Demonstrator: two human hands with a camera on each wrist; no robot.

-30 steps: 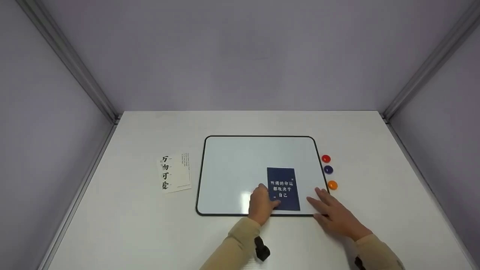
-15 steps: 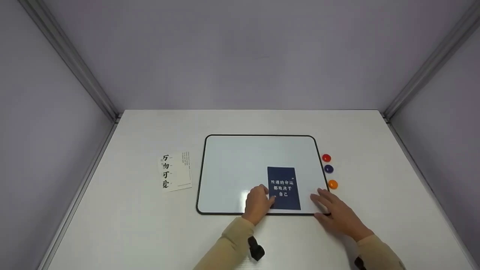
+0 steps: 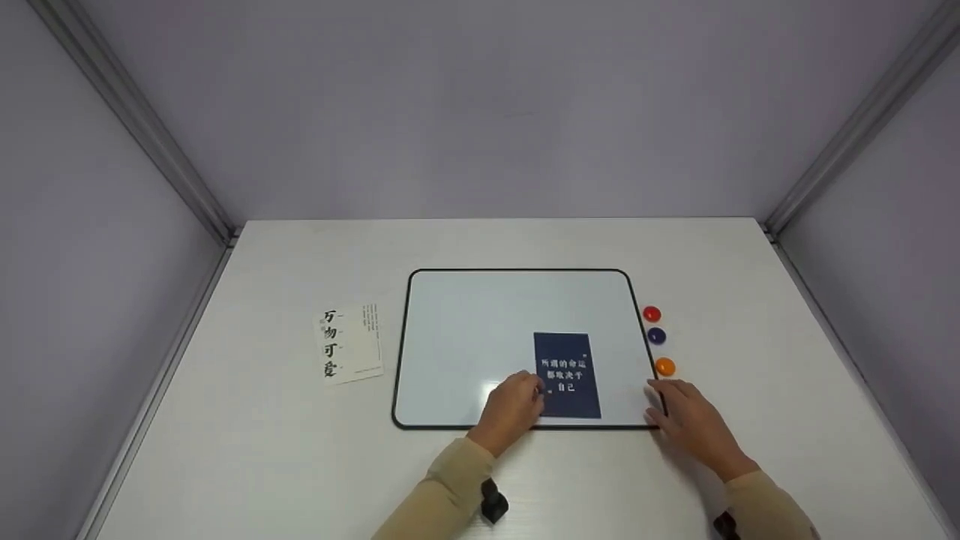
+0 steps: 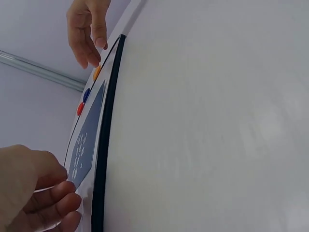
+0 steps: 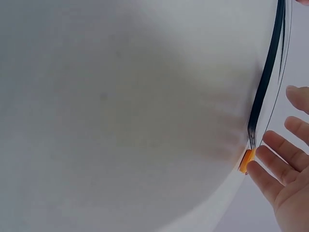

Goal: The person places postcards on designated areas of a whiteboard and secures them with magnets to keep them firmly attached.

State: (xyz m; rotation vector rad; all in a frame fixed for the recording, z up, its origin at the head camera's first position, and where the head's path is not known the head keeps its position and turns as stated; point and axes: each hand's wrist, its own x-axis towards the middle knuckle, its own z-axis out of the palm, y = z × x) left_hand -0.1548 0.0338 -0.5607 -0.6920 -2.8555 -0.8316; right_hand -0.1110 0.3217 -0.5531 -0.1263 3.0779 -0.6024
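A dark blue card (image 3: 568,352) with white lettering lies flat on the lower right part of a black-framed whiteboard (image 3: 472,322). At the card's lower left edge is my left hand (image 3: 512,409); its fingers curl loosely, and in the left wrist view nothing sits between thumb and fingers (image 4: 58,212). Whether a fingertip touches the card, I cannot tell. My right hand (image 3: 694,424) hovers by the board's lower right corner, fingers spread and holding nothing. Nearest to it is an orange round magnet-like button (image 3: 665,367), also by its fingertips in the right wrist view.
Beyond the orange button, a dark blue button (image 3: 657,336) and a red one (image 3: 652,314) line the board's right edge. A white card (image 3: 352,345) with black characters lies on the white table (image 3: 247,450) to the left. Pale walls enclose the back and sides.
My left hand has drawn its thumb back off the blue card and shifted slightly left. My right hand has moved right, away from the card towards the board's corner. The card stays put.
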